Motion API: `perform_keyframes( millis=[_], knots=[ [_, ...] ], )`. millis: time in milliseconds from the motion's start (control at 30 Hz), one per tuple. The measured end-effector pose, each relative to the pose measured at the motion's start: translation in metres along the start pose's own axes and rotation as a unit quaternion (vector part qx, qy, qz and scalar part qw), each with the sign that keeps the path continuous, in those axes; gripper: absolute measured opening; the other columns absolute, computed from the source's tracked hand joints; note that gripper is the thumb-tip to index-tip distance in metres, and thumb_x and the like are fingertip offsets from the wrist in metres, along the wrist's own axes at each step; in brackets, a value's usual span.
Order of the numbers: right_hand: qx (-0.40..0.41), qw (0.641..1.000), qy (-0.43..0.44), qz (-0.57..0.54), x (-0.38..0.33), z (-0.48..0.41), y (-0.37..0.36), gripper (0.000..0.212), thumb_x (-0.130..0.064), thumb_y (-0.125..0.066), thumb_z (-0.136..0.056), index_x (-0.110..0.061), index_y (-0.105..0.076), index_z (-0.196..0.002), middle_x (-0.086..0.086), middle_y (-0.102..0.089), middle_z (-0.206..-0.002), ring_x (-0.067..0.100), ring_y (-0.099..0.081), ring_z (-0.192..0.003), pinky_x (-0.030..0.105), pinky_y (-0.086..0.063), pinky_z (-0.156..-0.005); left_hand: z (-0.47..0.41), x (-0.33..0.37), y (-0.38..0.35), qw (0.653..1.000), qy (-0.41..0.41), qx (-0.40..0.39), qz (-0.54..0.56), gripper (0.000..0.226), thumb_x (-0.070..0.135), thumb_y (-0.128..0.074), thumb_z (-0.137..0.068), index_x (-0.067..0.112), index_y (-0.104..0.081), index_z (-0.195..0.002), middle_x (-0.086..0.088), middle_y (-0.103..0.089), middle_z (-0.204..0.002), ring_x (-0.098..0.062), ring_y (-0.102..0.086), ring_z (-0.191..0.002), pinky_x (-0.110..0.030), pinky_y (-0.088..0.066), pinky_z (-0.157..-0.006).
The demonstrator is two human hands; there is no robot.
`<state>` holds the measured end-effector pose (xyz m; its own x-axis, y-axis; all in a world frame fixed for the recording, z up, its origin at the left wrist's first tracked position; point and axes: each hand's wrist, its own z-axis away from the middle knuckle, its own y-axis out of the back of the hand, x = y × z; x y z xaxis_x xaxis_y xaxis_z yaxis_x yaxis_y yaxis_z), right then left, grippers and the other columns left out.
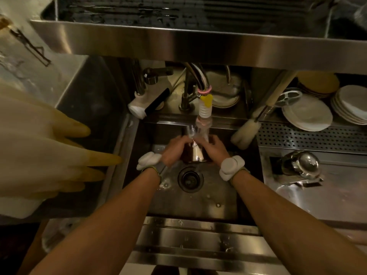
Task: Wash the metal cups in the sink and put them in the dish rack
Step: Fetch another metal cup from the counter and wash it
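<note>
Steel cup (pixel 195 153) held over the far half of the sink (pixel 198 203), directly under the flexible faucet hose (pixel 202 124), above the drain (pixel 190 178). Left hand (pixel 174 148) and right hand (pixel 214 148) both close around its sides. Risk: wet metal may slip from the grip and drop into the basin; water striking the cup may splash outward.

Both hands close round the metal cup (pixel 195 153), the left hand (pixel 174 148) and right hand (pixel 213 148) covering its sides and rim, so its inside cannot be seen. The rubber gloves (pixel 39 147) at the left edge are blurred and cut off (cuffs out of view). The stacked plates (pixel 351 106) run off the right edge.
</note>
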<state>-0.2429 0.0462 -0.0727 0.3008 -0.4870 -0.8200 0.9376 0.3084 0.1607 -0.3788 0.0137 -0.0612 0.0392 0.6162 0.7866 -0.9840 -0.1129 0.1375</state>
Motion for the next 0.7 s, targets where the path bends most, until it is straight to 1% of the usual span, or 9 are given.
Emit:
perform_keyframes(
  millis=[33, 133, 233, 300, 367, 433, 500, 600, 700],
  knots=[
    [-0.012, 1.000, -0.025, -0.011, -0.001, -0.001, 0.001, 0.055, -0.045, -0.062, -0.087, -0.013, -0.048, -0.129, 0.008, -0.059, -0.120, 0.021, -0.057, -0.095, 0.035, -0.048, -0.084, -0.001, 0.000, 0.000, 1.000, 0.008, 0.010, -0.008, 0.011, 0.025, -0.049, -0.091, 0.018, -0.057, -0.089, -0.019, -0.062, -0.111, -0.028, -0.061, -0.094, -0.040, -0.051, -0.086],
    [-0.026, 0.995, -0.091, -0.033, -0.001, 0.002, 0.011, 0.054, -0.059, -0.048, -0.089, -0.015, -0.059, -0.120, 0.008, -0.065, -0.107, 0.024, -0.061, -0.093, 0.035, -0.049, -0.082, -0.003, -0.001, -0.003, 0.998, 0.052, -0.007, 0.034, 0.020, 0.030, -0.045, -0.093, 0.016, -0.056, -0.083, -0.010, -0.059, -0.090, -0.017, -0.055, -0.073, -0.028, -0.045, -0.064],
    [0.002, 0.994, -0.105, -0.041, 0.006, -0.001, 0.017, 0.056, -0.060, -0.044, -0.090, -0.017, -0.060, -0.122, 0.008, -0.065, -0.109, 0.026, -0.061, -0.096, 0.034, -0.047, -0.078, -0.001, 0.001, -0.010, 0.996, 0.074, -0.024, 0.051, 0.023, 0.033, -0.046, -0.093, 0.019, -0.054, -0.078, -0.004, -0.057, -0.080, -0.013, -0.053, -0.068, -0.025, -0.042, -0.059],
    [0.007, 0.994, -0.094, -0.056, 0.009, -0.002, 0.019, 0.052, -0.055, -0.047, -0.091, -0.017, -0.057, -0.125, 0.010, -0.063, -0.118, 0.025, -0.061, -0.098, 0.030, -0.047, -0.070, 0.000, 0.005, -0.019, 0.997, 0.064, -0.016, 0.035, 0.019, 0.032, -0.051, -0.092, 0.017, -0.059, -0.084, -0.007, -0.062, -0.088, -0.015, -0.056, -0.072, -0.028, -0.047, -0.066],
    [-0.005, 0.996, -0.071, -0.046, 0.011, -0.001, 0.017, 0.053, -0.047, -0.057, -0.089, -0.013, -0.050, -0.130, 0.007, -0.061, -0.118, 0.019, -0.061, -0.089, 0.026, -0.047, -0.062, -0.002, 0.008, -0.022, 1.000, 0.020, 0.005, 0.009, 0.020, 0.033, -0.056, -0.090, 0.016, -0.065, -0.096, -0.011, -0.066, -0.102, -0.021, -0.062, -0.083, -0.035, -0.053, -0.080],
    [-0.010, 0.997, -0.052, -0.052, 0.012, -0.001, 0.014, 0.052, -0.034, -0.067, -0.086, -0.013, -0.046, -0.129, -0.001, -0.062, -0.096, 0.009, -0.059, -0.075, 0.019, -0.048, -0.056, -0.003, 0.009, -0.016, 0.999, -0.005, 0.042, -0.002, 0.028, 0.044, -0.059, -0.085, 0.019, -0.071, -0.091, -0.012, -0.070, -0.107, -0.025, -0.066, -0.095, -0.040, -0.053, -0.092],
    [-0.008, 0.996, -0.057, -0.070, 0.012, 0.000, 0.008, 0.053, -0.028, -0.071, -0.083, -0.014, -0.046, -0.127, -0.006, -0.060, -0.083, 0.007, -0.059, -0.070, 0.018, -0.049, -0.052, -0.001, 0.008, -0.007, 0.995, -0.022, 0.093, -0.019, 0.037, 0.048, -0.057, -0.083, 0.019, -0.075, -0.094, -0.011, -0.073, -0.105, -0.025, -0.068, -0.098, -0.039, -0.053, -0.092],
    [0.003, 0.995, -0.075, -0.064, 0.010, -0.002, 0.000, 0.076, -0.037, -0.075, -0.077, -0.013, -0.035, -0.137, 0.001, -0.059, -0.096, 0.012, -0.060, -0.074, 0.025, -0.048, -0.054, 0.002, 0.004, 0.006, 0.980, -0.061, 0.185, -0.041, 0.030, 0.035, -0.058, -0.086, 0.013, -0.076, -0.096, -0.010, -0.074, -0.098, -0.026, -0.069, -0.095, -0.032, -0.052, -0.085],
    [-0.008, 0.991, -0.095, -0.095, 0.016, -0.006, -0.001, 0.087, -0.042, -0.075, -0.074, -0.013, -0.029, -0.141, 0.007, -0.061, -0.110, 0.021, -0.064, -0.082, 0.029, -0.051, -0.056, 0.000, -0.003, 0.014, 0.973, -0.040, 0.219, -0.063, 0.031, 0.036, -0.057, -0.090, 0.014, -0.071, -0.107, -0.009, -0.070, -0.113, -0.027, -0.063, -0.107, -0.033, -0.047, -0.093]
  ],
)
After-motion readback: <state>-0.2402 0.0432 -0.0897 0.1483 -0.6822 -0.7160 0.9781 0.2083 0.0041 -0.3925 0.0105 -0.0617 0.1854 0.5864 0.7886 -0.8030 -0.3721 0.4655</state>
